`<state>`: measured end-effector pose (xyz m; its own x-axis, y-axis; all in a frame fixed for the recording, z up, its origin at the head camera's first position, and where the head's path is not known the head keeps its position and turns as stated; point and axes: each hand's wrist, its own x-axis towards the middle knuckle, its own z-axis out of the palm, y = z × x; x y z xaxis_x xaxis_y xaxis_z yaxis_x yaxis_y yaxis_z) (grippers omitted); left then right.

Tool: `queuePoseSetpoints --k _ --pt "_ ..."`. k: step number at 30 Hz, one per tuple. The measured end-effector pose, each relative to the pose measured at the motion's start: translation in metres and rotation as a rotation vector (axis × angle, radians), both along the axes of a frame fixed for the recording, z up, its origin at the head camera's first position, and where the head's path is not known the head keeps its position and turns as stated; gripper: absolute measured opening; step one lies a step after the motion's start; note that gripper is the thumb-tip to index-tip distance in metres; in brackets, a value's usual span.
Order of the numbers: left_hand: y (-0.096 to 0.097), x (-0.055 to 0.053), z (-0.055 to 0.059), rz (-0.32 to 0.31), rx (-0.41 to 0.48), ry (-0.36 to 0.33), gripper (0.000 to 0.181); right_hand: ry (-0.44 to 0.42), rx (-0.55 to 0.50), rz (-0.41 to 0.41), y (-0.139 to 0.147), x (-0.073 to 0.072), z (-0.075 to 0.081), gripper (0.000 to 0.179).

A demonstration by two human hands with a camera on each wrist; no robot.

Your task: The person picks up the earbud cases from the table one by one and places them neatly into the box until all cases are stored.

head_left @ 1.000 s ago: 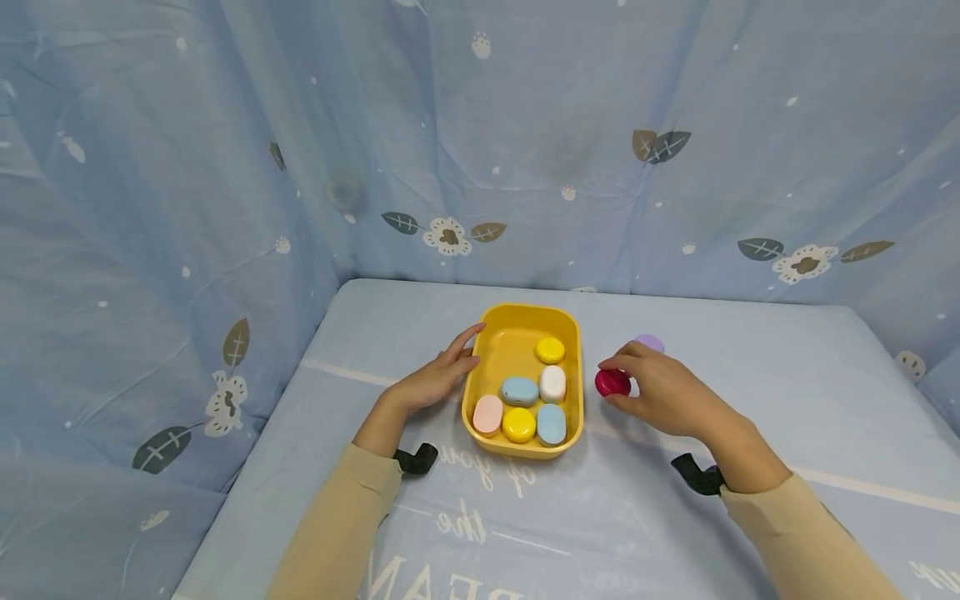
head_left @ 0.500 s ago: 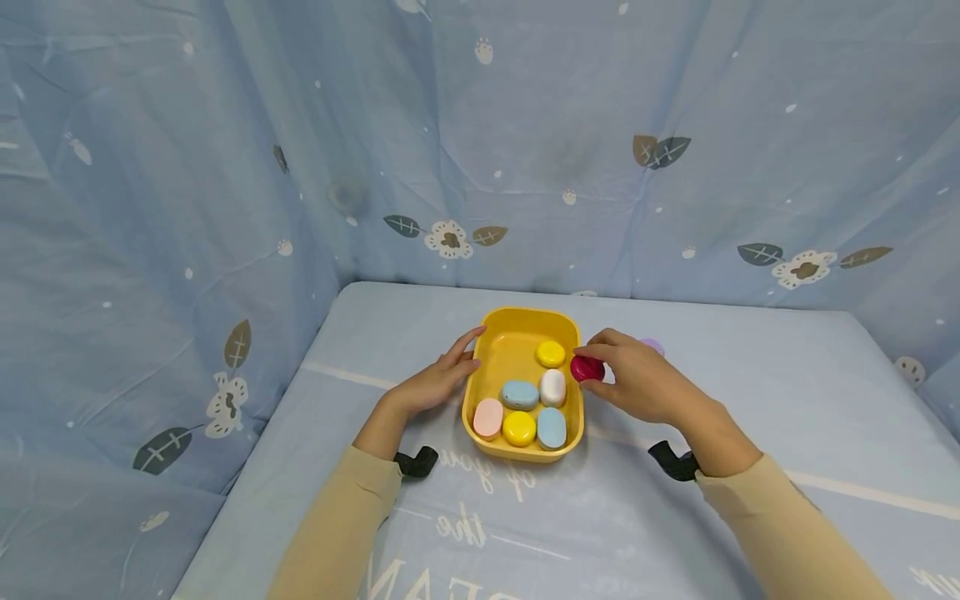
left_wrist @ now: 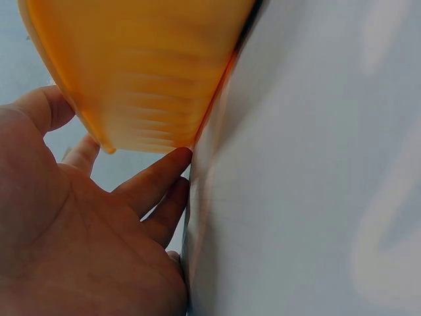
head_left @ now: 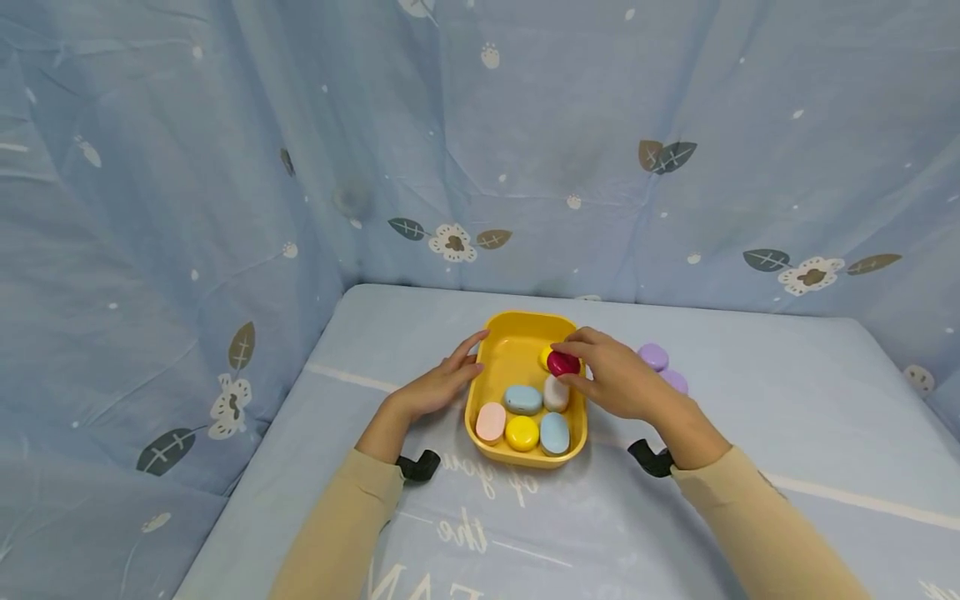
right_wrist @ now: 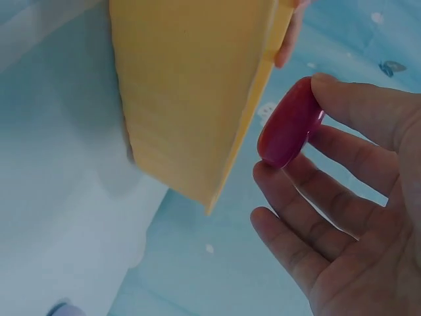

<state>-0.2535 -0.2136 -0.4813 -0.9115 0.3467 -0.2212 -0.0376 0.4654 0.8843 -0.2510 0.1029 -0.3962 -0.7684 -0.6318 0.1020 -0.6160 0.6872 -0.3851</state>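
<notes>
My right hand [head_left: 622, 379] pinches a small round glossy red case [head_left: 563, 364] between thumb and fingers, over the right side of a yellow tray [head_left: 504, 354]. In the right wrist view the red case [right_wrist: 289, 125] is tilted and sits at the fingertips. My left hand [head_left: 435, 385] touches the tray's left side, its fingers extended along the wall and rim. Inside the tray lie a pink case [head_left: 491, 422], two light blue ones, a white one [head_left: 555, 393] and a yellow one [head_left: 522, 433]. Another yellow case [head_left: 544, 357] is partly hidden behind the red one.
Two round purple cases [head_left: 653, 357] lie on the cloth-covered table [head_left: 720, 417], right of the tray and just beyond my right hand. A light blue patterned curtain [head_left: 525, 150] hangs behind the table and along its left side.
My right hand has carried the red case leftward from beside the tray to over its right part. Both purple cases now show. The left hand has stayed at the tray.
</notes>
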Motion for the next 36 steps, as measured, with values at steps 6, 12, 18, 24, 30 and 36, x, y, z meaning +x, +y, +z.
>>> queuePoseSetpoints --k 6,12,18,24,30,36 --pt "0.0 0.001 0.0 0.004 -0.007 -0.003 0.054 -0.02 -0.011 0.009 -0.007 -0.004 -0.005 0.049" --pt "0.0 0.001 0.0 0.002 -0.002 -0.005 0.054 -0.027 -0.002 0.014 -0.012 -0.007 -0.009 0.048" --pt "0.0 0.002 0.001 0.008 -0.008 -0.004 0.054 -0.046 -0.013 0.013 -0.018 -0.01 -0.015 0.049" --pt "0.002 0.001 0.002 0.013 0.012 -0.012 0.055 -0.053 -0.034 0.031 -0.023 -0.013 -0.024 0.047" --pt "0.002 0.001 0.003 0.01 0.022 -0.017 0.054 -0.038 -0.043 0.044 -0.028 -0.016 -0.032 0.045" --pt "0.002 0.0 0.003 0.007 0.023 -0.017 0.055 -0.028 -0.034 0.062 -0.032 -0.02 -0.04 0.044"
